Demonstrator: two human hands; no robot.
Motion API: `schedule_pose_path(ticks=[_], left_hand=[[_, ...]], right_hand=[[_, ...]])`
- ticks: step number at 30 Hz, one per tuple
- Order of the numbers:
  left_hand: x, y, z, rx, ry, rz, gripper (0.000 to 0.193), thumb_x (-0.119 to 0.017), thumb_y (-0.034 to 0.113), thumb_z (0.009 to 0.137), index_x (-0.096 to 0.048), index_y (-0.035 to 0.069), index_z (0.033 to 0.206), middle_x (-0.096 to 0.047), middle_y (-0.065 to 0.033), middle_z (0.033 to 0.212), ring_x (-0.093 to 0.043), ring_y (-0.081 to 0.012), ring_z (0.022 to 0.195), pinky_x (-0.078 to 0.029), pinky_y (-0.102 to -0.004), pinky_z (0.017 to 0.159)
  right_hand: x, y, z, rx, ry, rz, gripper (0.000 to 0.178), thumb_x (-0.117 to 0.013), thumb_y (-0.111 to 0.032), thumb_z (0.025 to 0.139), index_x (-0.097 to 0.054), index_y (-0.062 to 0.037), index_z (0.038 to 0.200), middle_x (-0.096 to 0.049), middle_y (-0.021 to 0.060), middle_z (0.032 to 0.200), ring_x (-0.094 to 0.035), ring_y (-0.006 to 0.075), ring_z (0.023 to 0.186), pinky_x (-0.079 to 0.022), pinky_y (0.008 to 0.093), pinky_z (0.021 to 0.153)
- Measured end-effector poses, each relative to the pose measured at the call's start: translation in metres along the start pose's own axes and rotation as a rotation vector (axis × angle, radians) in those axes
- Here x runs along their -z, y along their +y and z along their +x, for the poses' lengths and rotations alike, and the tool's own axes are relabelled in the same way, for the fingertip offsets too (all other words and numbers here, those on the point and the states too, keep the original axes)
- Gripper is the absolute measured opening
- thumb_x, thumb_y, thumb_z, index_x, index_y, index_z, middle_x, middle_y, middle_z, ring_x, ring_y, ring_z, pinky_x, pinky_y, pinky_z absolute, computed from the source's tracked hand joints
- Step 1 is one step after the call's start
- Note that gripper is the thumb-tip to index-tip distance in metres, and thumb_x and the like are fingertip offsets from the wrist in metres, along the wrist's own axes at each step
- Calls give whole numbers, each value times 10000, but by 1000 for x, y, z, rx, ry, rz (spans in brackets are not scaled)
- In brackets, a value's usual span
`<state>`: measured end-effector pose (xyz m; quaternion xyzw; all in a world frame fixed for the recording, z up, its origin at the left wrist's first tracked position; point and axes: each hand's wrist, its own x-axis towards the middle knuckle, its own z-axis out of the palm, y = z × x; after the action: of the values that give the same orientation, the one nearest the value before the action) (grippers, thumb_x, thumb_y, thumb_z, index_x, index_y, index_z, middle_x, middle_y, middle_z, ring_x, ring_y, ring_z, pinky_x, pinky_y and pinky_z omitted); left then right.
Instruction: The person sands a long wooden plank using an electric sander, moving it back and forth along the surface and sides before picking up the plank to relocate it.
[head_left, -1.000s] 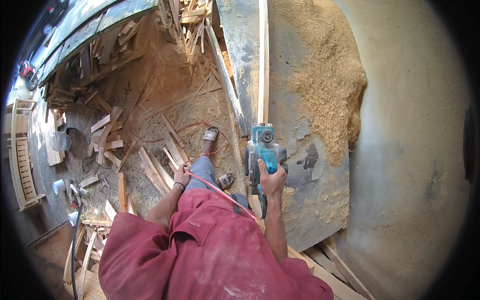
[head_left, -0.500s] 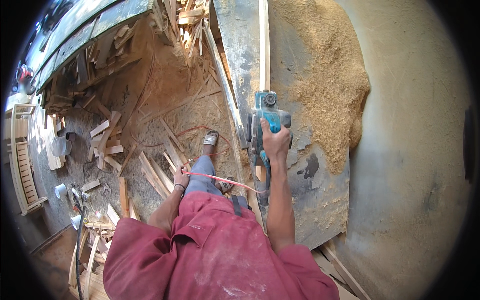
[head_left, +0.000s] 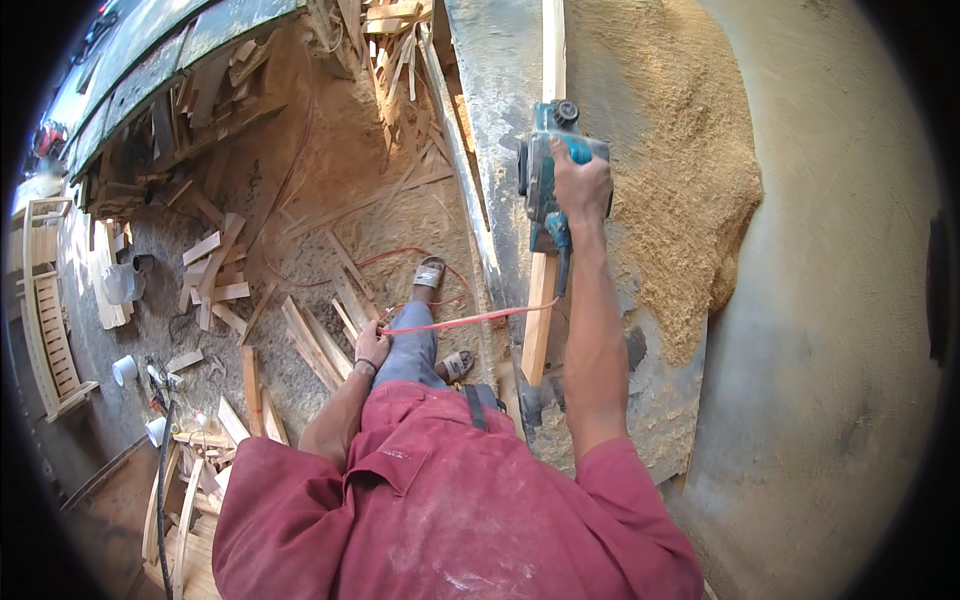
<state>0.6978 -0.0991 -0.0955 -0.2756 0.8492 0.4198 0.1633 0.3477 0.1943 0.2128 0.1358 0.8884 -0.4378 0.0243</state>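
Note:
My right hand (head_left: 582, 185) is wrapped round the handle of a teal electric planer (head_left: 546, 170). The planer sits on a long, narrow wooden strip (head_left: 540, 320), which lies lengthwise on the grey workbench (head_left: 500, 120) and shows both beyond and behind the tool. From the planer's back end a red power cord (head_left: 460, 321) runs across to my left hand (head_left: 373, 343), whose fingers are closed on it beside my thigh. The underside of the planer is hidden.
A thick heap of wood shavings (head_left: 690, 180) covers the bench's right side, along a plain wall (head_left: 830, 300). Wood offcuts (head_left: 215, 275) litter the floor at left, and the cord loops there near my sandalled feet (head_left: 430, 270). A slatted wooden piece (head_left: 55, 330) stands far left.
My right hand has pushed the planer forward along the strip, baring the strip's near end behind it. The cord now stretches farther out from my left hand.

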Motion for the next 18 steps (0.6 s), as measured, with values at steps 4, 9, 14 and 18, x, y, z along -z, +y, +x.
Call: schedule_pose_path(ticks=[4, 9, 14, 18], left_hand=[[11, 19, 12, -30, -57, 26, 239, -583, 237, 920, -664, 74, 1075, -716, -199, 940, -692, -352, 919, -528, -429, 824], [22, 50, 24, -18, -90, 72, 264, -584, 238, 918, -659, 64, 1103, -721, -198, 925, -698, -357, 913, -532, -437, 817], [41, 65, 37, -33, -131, 38, 246, -589, 217, 916, -638, 50, 1088, -700, -180, 859, -691, -340, 848, -524, -423, 770], [63, 81, 50, 29, -165, 68, 288, -588, 270, 916, -641, 67, 1112, -714, -181, 934, -692, -351, 926, -527, -434, 815]], right_hand=[[-7, -23, 41, 18, 31, -55, 403, -683, -386, 923, -619, -132, 617, -647, 54, 598, -598, 159, 468, -487, 294, 460], [-28, -44, 104, -19, 102, -116, 552, -730, -508, 832, -733, 43, 811, -718, 270, 855, -725, 406, 844, -572, 459, 762], [-49, -34, 181, 120, 279, -166, 557, -723, -542, 836, -649, -34, 618, -635, 108, 568, -650, 222, 498, -522, 359, 540], [-43, -88, 207, 4, 169, -32, 555, -731, -529, 835, -627, -18, 648, -629, 100, 588, -631, 205, 491, -501, 363, 510]])
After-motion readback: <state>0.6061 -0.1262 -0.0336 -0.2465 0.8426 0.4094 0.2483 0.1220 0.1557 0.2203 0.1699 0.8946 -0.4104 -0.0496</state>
